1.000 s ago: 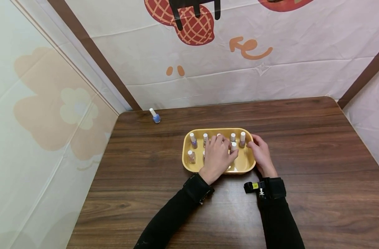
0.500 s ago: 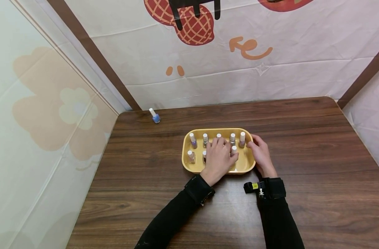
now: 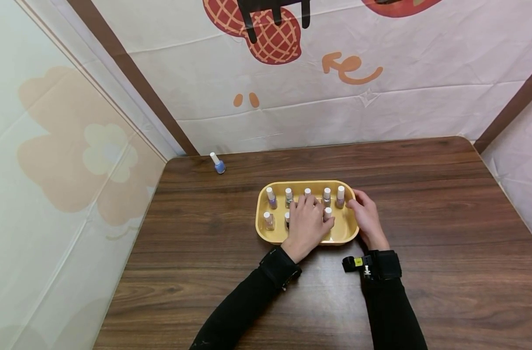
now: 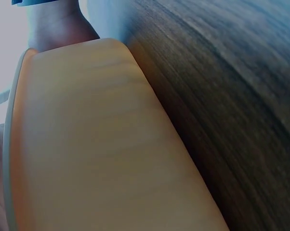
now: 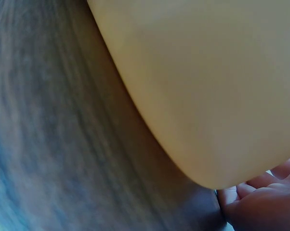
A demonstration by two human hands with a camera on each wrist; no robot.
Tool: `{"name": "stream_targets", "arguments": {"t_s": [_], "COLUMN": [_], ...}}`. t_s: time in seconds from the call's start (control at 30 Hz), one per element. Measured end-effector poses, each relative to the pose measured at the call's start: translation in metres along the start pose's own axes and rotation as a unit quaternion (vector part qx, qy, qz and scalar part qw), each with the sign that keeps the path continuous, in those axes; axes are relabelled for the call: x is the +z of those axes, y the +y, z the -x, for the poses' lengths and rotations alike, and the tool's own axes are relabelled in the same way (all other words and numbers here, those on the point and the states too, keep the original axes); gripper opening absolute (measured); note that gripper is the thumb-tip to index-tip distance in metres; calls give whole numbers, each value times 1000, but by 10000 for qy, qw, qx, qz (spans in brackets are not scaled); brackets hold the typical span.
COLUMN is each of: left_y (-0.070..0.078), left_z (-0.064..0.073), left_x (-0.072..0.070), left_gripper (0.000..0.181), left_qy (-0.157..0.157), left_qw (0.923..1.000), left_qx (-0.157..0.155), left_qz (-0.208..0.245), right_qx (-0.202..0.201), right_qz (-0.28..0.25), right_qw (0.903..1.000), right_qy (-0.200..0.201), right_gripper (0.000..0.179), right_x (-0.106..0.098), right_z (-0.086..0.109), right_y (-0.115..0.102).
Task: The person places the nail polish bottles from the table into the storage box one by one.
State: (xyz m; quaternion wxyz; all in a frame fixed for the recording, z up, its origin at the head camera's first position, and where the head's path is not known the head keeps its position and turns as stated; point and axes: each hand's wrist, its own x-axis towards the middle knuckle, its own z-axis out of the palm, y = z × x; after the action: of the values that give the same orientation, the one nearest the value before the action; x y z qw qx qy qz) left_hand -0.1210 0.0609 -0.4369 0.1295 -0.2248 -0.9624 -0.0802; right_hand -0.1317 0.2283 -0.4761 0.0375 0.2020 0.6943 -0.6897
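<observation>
A yellow tray [image 3: 278, 235] stands on the table with several small white-capped nail polish bottles upright inside. My left hand [image 3: 307, 223] reaches over the front rim into its middle. Between thumb and fingers it pinches a nail polish bottle [image 3: 328, 213], whose cap shows while its body is mostly hidden. Other bottles under the palm are partly covered. At the tray's right end my right hand [image 3: 368, 218] grips the rim, thumb on top. In the right wrist view that hand's fingers [image 5: 260, 185] curl beside the tray's outer wall [image 5: 207, 96]. The left wrist view shows mostly the tray's side [image 4: 97, 134].
A blue nail polish bottle [image 3: 219, 166] with a white cap stands near the table's back left corner. The dark wood table [image 3: 445, 233] meets printed cloth walls [image 3: 309, 116] at the back and left.
The bottle at my left hand has come down slightly toward the front of the tray, and the hand has shifted a little with it. The right hand and tray stay put.
</observation>
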Motion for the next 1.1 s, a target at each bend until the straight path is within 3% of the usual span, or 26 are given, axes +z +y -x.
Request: {"name": "stream_targets", "arguments": {"t_s": [0.67,1.1], "left_y": [-2,-6], "left_z": [4,5], "left_x": [1,-9], "left_gripper": [31,36], "left_qy": [68,-181], "left_qw": [9999,9997], "left_qx": [92,47], "left_qz": [-23,146], "right_qx": [18,48], "right_qz": [-31,47], "right_qw": [10000,10000], "right_qy": [3,-48], "right_gripper": [53,54], "right_x": [1,0], "right_z": [1,3], "right_y": [-1,-3]}}
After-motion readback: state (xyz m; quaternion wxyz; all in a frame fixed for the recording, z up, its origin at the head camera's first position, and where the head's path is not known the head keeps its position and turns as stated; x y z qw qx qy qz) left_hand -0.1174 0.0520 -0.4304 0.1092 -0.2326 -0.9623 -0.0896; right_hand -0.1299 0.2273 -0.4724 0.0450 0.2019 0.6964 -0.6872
